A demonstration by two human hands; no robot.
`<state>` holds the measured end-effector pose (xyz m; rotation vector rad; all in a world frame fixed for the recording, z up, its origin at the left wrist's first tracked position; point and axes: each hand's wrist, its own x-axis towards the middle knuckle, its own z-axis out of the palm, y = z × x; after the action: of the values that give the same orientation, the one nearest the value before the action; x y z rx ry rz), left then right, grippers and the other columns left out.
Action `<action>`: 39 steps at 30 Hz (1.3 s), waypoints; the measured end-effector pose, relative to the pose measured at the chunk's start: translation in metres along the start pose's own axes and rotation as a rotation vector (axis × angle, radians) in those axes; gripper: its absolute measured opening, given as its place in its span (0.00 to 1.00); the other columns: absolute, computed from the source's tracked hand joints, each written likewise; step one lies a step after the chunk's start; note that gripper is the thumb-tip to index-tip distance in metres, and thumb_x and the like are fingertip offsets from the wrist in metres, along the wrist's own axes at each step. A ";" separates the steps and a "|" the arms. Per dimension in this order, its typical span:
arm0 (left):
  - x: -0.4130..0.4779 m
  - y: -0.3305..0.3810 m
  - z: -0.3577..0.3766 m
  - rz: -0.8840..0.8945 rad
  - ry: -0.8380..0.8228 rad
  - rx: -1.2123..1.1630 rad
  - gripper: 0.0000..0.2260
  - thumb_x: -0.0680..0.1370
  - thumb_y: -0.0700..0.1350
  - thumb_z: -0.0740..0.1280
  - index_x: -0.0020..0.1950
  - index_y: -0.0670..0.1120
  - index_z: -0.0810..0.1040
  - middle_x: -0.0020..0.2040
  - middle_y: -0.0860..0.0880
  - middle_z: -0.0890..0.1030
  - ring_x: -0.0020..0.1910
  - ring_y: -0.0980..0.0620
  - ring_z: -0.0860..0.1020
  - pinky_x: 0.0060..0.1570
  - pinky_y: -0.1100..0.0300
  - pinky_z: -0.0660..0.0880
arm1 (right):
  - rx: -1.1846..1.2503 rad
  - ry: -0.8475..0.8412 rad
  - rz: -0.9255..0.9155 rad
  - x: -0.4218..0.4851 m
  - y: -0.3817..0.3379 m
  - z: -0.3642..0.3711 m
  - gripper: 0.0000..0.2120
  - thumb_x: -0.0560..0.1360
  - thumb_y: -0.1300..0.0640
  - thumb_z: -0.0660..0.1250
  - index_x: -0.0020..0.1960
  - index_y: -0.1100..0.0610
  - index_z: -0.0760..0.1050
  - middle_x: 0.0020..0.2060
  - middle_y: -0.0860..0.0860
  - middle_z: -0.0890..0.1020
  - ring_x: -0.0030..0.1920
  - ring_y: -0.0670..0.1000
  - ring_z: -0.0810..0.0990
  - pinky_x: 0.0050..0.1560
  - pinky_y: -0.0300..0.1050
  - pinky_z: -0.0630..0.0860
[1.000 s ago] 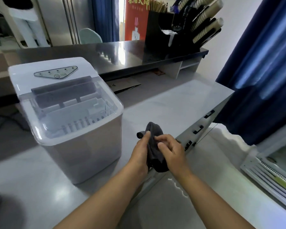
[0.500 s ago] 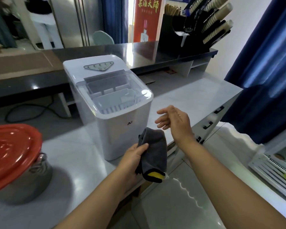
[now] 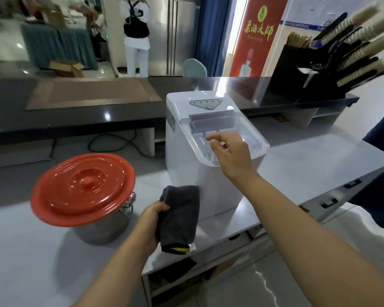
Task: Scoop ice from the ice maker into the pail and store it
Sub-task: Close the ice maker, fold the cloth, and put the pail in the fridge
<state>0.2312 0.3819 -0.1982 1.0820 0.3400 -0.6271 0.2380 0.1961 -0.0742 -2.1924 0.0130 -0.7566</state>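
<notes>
A white ice maker (image 3: 186,165) with a clear lid (image 3: 248,134) stands on the grey counter (image 3: 308,169), its lid down. To its left sits a steel pail (image 3: 102,229) covered by a red lid (image 3: 82,187). My left hand (image 3: 152,224) grips a folded dark grey cloth (image 3: 180,216) in front of the ice maker, near the counter's front edge. My right hand (image 3: 228,151) hovers over the clear lid with its fingers spread, holding nothing.
A raised dark counter (image 3: 87,120) runs behind, with a black cup and straw rack (image 3: 319,69) at the right. A black cable (image 3: 115,142) lies behind the ice maker. A person (image 3: 135,36) stands far back. Blue curtain at right.
My view has swung left, bringing the pail fully into sight. My right hand let go of the cloth and rose over the ice maker's lid. The left hand keeps the cloth.
</notes>
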 end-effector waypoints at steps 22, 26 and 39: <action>0.080 0.040 0.064 0.304 0.418 0.169 0.11 0.77 0.49 0.65 0.58 0.48 0.77 0.49 0.48 0.81 0.47 0.46 0.78 0.52 0.52 0.76 | -0.209 -0.097 -0.097 0.040 0.001 0.026 0.12 0.73 0.72 0.63 0.51 0.62 0.80 0.52 0.55 0.81 0.55 0.52 0.77 0.56 0.35 0.70; 0.072 0.046 0.068 0.445 0.473 0.333 0.15 0.77 0.51 0.63 0.62 0.50 0.77 0.51 0.49 0.81 0.48 0.48 0.78 0.45 0.57 0.71 | -0.177 -0.086 -0.101 0.040 0.002 0.024 0.13 0.74 0.72 0.61 0.52 0.62 0.81 0.51 0.55 0.81 0.54 0.49 0.77 0.53 0.25 0.68; 0.058 0.095 0.090 0.710 0.523 0.568 0.09 0.77 0.52 0.62 0.45 0.48 0.76 0.40 0.49 0.79 0.42 0.43 0.77 0.39 0.56 0.69 | -0.155 -0.043 -0.122 0.041 0.004 0.025 0.12 0.75 0.72 0.61 0.51 0.63 0.81 0.50 0.56 0.82 0.50 0.44 0.75 0.51 0.20 0.66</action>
<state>0.3319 0.3138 -0.1226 1.7962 0.1987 0.2317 0.2857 0.2004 -0.0688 -2.3732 -0.0870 -0.7994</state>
